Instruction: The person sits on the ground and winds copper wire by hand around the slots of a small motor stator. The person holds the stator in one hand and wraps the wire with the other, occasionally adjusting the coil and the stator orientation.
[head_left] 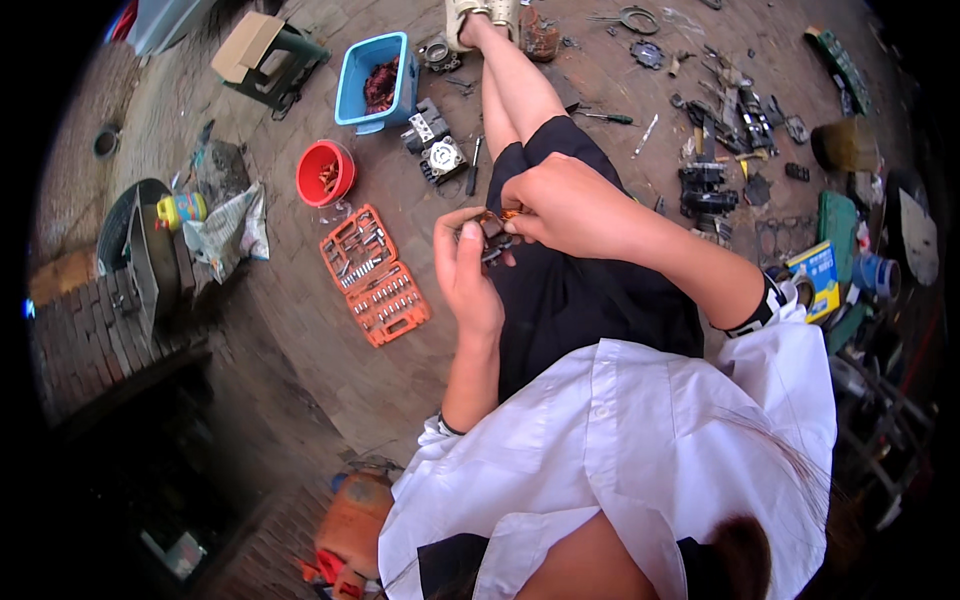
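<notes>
Head view is showing the left hand (466, 268) cupping a small dark part (493, 236) over the lap, fingers closed on it, while the right hand (562, 203) is pinching its orange tip. Should either pinch loosen, the part is likely falling toward the open orange socket set (375, 275) on the brick floor (300, 330).
</notes>
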